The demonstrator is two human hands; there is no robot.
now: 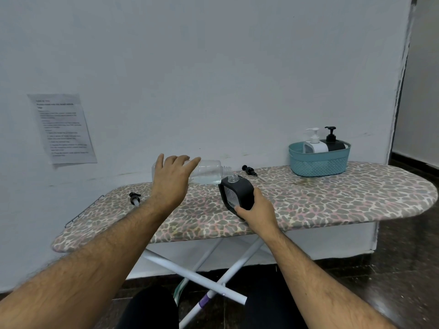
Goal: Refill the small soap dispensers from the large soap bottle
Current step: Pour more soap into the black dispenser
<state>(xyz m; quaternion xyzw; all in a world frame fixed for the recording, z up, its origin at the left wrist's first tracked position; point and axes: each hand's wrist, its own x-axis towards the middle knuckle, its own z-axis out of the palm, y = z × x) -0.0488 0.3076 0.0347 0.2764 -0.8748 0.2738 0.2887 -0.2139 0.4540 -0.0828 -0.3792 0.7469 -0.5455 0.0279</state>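
I have my left grip clamped on the big clear bottle, tipped sideways with its mouth at the open neck of the black dispenser, which my right grip clasps on the ironing board.

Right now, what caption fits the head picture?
Left hand tips big bottle toward open black dispenser held by right hand.

Both forearms reach forward, the left hand palm-down with fingers curled, the right hand closed in a grip.
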